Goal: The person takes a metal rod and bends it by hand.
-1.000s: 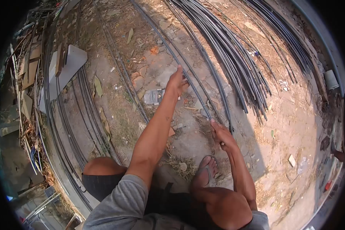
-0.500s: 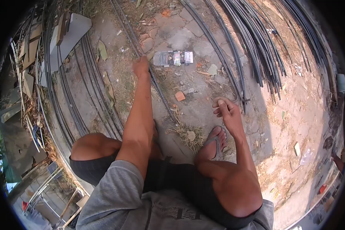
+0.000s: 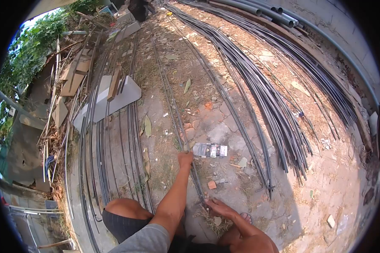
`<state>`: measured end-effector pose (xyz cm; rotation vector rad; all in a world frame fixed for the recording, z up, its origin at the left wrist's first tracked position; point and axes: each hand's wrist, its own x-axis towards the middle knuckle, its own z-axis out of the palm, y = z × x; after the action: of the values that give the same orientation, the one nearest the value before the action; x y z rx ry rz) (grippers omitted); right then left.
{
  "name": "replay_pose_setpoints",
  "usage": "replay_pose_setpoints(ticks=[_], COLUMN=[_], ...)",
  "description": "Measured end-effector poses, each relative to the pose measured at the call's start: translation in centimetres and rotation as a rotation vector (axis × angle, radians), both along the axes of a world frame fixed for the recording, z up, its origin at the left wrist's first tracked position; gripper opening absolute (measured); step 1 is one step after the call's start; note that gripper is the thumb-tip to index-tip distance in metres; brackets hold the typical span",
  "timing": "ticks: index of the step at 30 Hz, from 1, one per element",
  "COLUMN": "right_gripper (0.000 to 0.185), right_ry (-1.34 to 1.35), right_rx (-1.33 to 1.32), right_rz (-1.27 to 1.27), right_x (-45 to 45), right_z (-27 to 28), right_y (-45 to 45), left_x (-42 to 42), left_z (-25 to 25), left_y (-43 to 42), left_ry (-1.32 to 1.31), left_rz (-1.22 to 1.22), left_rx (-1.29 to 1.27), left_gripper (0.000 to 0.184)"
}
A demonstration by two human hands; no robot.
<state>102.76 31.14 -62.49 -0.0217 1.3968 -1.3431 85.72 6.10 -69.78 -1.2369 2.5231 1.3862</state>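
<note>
My left hand (image 3: 185,158) is closed around a pair of long steel reinforcing rods (image 3: 169,95), which run from near my feet far up the ground. At the near end of these rods is my right hand (image 3: 218,208), its fingers bent and pressed together. Whether they grip the rod end or something small is hidden. Just right of my left hand lies a clear plastic pack with printed labels (image 3: 211,150). An orange brick piece (image 3: 212,184) rests on the ground between the pack and my right hand.
More rods (image 3: 236,114) lie to the right, beside a thick bundle of rods (image 3: 274,122). Further rods (image 3: 133,139) stretch along the left, near a pale board (image 3: 124,99) and scrap wood (image 3: 78,74). Grey pipes (image 3: 278,19) lie by the wall. Someone in dark clothes (image 3: 137,9) is far ahead.
The view has tilted up, showing more ground ahead. My right hand has moved left to the near end of the rods. My left hand keeps its hold on them.
</note>
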Motion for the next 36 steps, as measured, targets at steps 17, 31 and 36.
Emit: replay_pose_setpoints(ticks=[17, 31, 36], right_gripper=[0.034, 0.037, 0.042], right_ry=[-0.063, -0.171, -0.169], right_rx=[-0.182, -0.247, -0.239], right_rz=[-0.394, -0.620, -0.611], right_x=[-1.0, -2.2, -2.0], right_z=[2.8, 7.2, 8.0], right_y=[-3.6, -1.3, -1.2], left_x=[-1.7, -3.5, -2.7], left_z=[7.0, 12.1, 11.6], left_y=[3.4, 7.7, 7.9], left_ry=[0.230, 0.312, 0.298], left_rz=[0.238, 0.285, 0.273], left_rx=[0.866, 1.001, 1.003], left_gripper=[0.028, 0.027, 0.026])
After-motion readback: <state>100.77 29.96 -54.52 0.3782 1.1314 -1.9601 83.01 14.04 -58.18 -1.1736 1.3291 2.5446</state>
